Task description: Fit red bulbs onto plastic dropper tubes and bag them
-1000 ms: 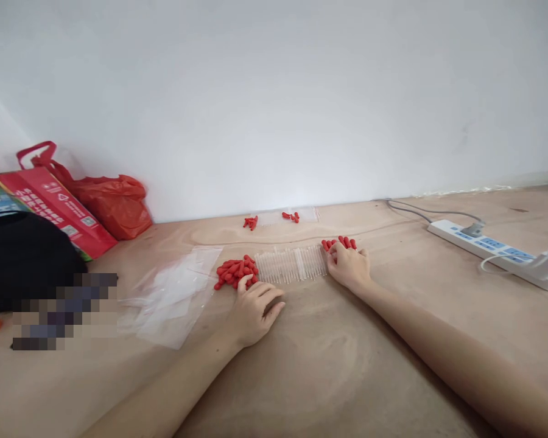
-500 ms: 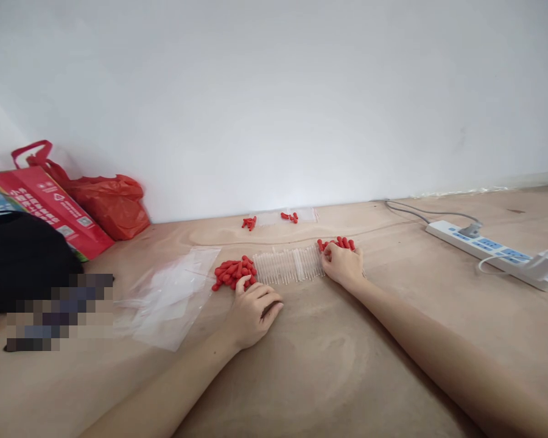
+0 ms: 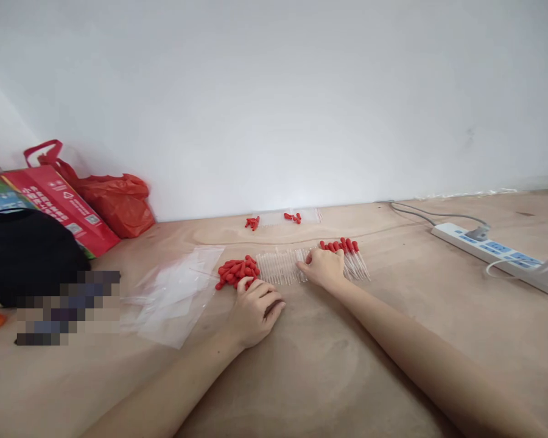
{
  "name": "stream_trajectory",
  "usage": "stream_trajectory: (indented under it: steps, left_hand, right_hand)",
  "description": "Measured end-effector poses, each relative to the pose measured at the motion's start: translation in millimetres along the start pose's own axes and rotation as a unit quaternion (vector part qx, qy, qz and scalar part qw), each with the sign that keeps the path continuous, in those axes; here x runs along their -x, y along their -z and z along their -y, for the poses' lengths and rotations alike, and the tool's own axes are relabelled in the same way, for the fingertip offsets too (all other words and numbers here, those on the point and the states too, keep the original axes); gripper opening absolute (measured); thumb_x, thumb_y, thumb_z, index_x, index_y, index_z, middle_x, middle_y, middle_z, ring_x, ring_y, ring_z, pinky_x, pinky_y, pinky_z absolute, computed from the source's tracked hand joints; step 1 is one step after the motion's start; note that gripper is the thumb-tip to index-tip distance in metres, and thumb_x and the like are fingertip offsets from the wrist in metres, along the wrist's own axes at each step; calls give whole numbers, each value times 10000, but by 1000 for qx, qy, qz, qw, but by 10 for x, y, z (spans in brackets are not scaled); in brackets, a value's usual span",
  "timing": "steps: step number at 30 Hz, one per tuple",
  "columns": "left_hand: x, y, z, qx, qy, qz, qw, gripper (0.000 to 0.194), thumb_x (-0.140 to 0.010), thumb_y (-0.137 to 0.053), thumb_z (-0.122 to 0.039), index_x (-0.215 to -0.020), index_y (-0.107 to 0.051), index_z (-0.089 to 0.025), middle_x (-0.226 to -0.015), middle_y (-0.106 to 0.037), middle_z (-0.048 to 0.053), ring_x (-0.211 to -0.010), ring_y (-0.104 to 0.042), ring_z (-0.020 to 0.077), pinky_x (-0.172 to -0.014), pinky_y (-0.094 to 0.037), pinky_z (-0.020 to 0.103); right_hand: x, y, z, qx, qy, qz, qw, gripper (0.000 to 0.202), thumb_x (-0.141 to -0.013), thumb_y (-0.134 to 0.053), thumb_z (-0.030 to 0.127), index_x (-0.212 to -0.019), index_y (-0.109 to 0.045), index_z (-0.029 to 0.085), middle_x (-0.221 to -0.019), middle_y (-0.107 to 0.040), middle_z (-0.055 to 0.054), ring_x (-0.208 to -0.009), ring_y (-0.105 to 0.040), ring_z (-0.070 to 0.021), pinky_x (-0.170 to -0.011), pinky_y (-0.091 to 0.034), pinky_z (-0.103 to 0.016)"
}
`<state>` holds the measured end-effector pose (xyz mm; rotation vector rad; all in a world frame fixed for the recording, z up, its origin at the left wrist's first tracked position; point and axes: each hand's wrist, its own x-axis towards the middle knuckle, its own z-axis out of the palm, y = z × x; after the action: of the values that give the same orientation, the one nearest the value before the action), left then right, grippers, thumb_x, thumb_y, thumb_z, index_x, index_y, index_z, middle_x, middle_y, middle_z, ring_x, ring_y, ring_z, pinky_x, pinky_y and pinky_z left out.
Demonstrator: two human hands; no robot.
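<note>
A row of thin clear tubes (image 3: 276,266) lies side by side on the wooden table. At its left end is a heap of red rubber bulbs (image 3: 234,271). To the right, several tubes carry red bulbs (image 3: 342,245) on their far ends. My left hand (image 3: 257,310) rests on the table at the near edge of the heap, fingers loosely curled and apart, nothing seen in it. Over the right part of the row is my right hand (image 3: 324,266), with thumb and fingers pinched together at the tubes; what they hold is too small to make out.
Clear plastic bags (image 3: 178,298) lie left of the heap. Farther left are a black bag (image 3: 31,252), a red shopping bag (image 3: 64,204) and a red plastic bag (image 3: 119,204). A white power strip (image 3: 497,252) is at the right. A small bag (image 3: 274,218) with red bulbs lies near the wall.
My right hand has moved left from the capped tubes to the bare ones, uncovering the red-topped tubes. My left hand has stayed by the heap. The view has shifted slightly.
</note>
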<state>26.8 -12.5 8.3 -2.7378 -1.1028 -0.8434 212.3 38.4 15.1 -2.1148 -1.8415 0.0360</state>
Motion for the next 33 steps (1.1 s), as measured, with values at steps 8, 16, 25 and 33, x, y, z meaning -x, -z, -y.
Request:
stream_trajectory:
  steps: [8, 16, 25, 33]
  left_hand:
    - [-108, 166, 326, -169, 176, -121, 962, 119, -694, -589, -308, -717, -554, -196, -795, -580, 52, -807, -507, 246, -731, -303, 400]
    - [-116, 148, 499, -216, 169, -101, 956, 154, -701, -581, -359, -690, -585, -205, -829, -579, 58, -798, -496, 248, -738, -292, 423]
    - [-89, 188, 325, -111, 107, -168, 974, 97, -799, -490, -259, -756, -531, -183, -807, -580, 61, -803, -508, 224, -758, -351, 404]
    - [37, 67, -20, 185, 19, -9, 982, 113, -829, -402, -143, -905, -476, -181, -837, -574, 32, -731, -549, 123, -660, -453, 242]
  right_hand:
    - [-71, -8, 49, 15, -18, 40, 999, 335, -713, -441, 409, -676, -651, 151, -721, -659, -112, -704, -595, -233, -754, -268, -392]
    - [-74, 4, 50, -7, -25, 53, 998, 314, -706, -437, 383, -618, -644, 165, -704, -655, -96, -692, -591, -221, -745, -279, -382]
    - [56, 102, 1, -64, 20, 28, 997, 251, -707, -453, 334, -583, -617, 190, -639, -644, -50, -650, -575, -194, -712, -319, -351]
    - [465, 157, -533, -198, 304, -8, 932, 179, -809, -454, 271, -722, -583, 183, -664, -622, -17, -652, -547, -137, -671, -401, -274]
